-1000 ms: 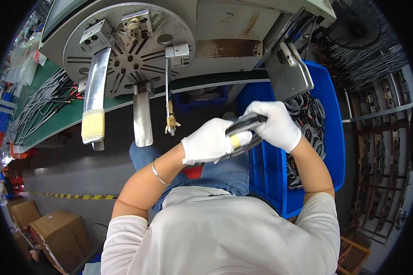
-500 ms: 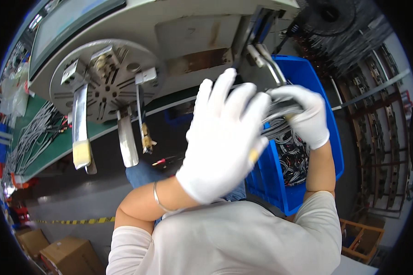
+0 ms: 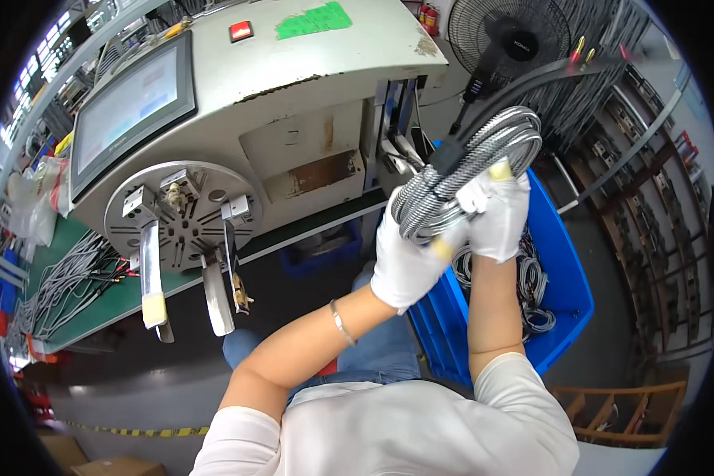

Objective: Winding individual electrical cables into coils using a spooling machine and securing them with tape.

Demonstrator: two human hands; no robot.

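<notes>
Head view shows both of your white-gloved hands raised in the upper right of the frame, holding a coiled bundle of grey-and-white braided cable point(image 3: 472, 163) between them. Your left hand point(image 3: 408, 262) has its fingers wrapped shut around the lower end of the coil, and your right hand point(image 3: 501, 213) is closed on the side of it just beside the left, with the black connector end lying across the loops near the top. The bundle looks light and soft, and its loops will likely spring apart if you loosen either grip, so hold it across all the loops at once, not by one strand or by the connector. The braid looks fairly grippy against the gloves, so a slip seems unlikely. Directly below your hands sits the blue plastic bin point(image 3: 567, 274), with more coiled cables in it; its near rim is close to your right forearm. To the left stands the grey winding machine point(image 3: 293, 103) with its round slotted disc point(image 3: 184, 226) and long metal pegs point(image 3: 152, 278) hanging down, well apart from the coil. The black floor fan point(image 3: 509, 36) and the racks of hanging cables crowd the upper right, so the freest room lies straight down toward the bin and between you and the green surface point(image 3: 95, 305) at left.
</notes>
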